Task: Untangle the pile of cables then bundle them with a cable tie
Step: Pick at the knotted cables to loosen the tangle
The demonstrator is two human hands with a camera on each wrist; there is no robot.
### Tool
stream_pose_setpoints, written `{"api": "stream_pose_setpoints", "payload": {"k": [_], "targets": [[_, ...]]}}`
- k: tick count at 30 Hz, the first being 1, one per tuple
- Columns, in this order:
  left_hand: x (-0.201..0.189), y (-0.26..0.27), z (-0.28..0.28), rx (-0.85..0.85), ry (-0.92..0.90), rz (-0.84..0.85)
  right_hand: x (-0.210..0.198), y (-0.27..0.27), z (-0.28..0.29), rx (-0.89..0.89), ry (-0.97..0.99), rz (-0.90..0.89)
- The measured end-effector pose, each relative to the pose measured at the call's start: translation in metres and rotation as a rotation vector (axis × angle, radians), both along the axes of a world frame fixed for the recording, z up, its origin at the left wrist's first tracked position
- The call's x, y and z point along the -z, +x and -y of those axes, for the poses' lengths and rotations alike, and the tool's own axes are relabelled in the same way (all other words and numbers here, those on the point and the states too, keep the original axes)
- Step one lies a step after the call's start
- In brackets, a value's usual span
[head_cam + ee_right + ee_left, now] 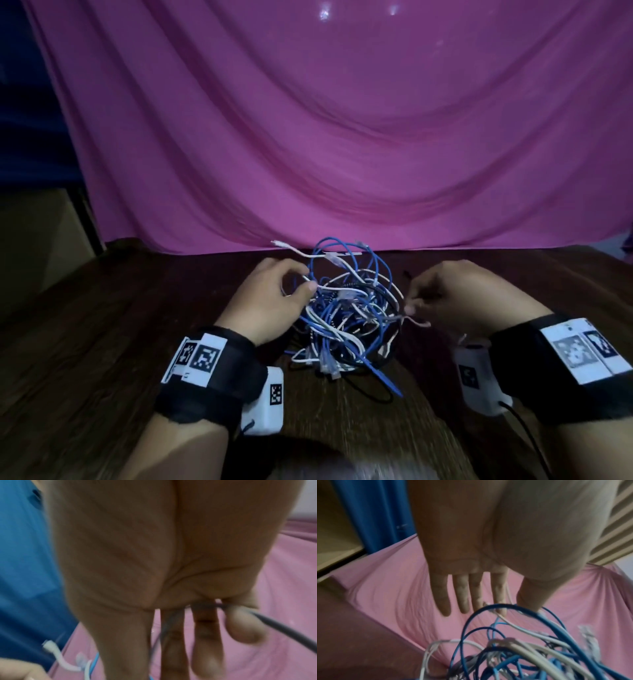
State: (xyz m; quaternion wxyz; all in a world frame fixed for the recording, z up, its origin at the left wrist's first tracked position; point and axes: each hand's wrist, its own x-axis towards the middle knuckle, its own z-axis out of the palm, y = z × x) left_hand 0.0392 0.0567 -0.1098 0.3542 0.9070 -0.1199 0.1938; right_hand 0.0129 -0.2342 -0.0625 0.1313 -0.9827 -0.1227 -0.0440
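The tangled pile of blue, white and black cables (pixel 346 318) sits mid-table, near the far edge. The left hand (pixel 270 301) pinches a white strand; the right hand (pixel 455 294) pinches a dark one. Untangling is just beginning; next comes drawing one cable free.

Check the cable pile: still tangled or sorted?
Tangled. The cable pile is one knotted clump of blue, white and black loops between the left hand and right hand.
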Motion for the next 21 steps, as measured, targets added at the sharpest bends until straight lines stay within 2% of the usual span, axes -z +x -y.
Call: {"api": "stream_pose_setpoints", "payload": {"k": [3,5,9,10,13,16,18,21], "targets": [[0.008,-0.002,0.0,0.082,0.077,-0.258,0.003,0.0,0.001,0.07,-0.092,-0.003],[0.012,-0.002,0.001,0.11,0.128,-0.361,0.006,0.002,-0.001,0.089,-0.073,0.015],[0.013,0.0,0.001,0.068,0.158,-0.353,0.018,0.011,-0.005,0.075,0.148,0.048],[0.013,-0.001,0.001,0.054,0.101,-0.332,0.021,0.014,-0.004,0.081,0.245,0.052],[0.012,-0.002,0.002,0.059,-0.223,-0.263,0.027,0.021,0.001,0.165,0.535,0.11],[0.007,0.001,0.003,0.055,-0.462,-0.204,0.031,0.026,0.002,0.256,0.562,0.214],[0.004,0.004,0.002,0.023,-0.546,-0.185,0.032,0.027,-0.002,0.305,0.6,0.236],[0.003,0.004,0.001,0.018,-0.509,-0.163,0.032,0.026,-0.012,0.296,0.82,0.168]]}}
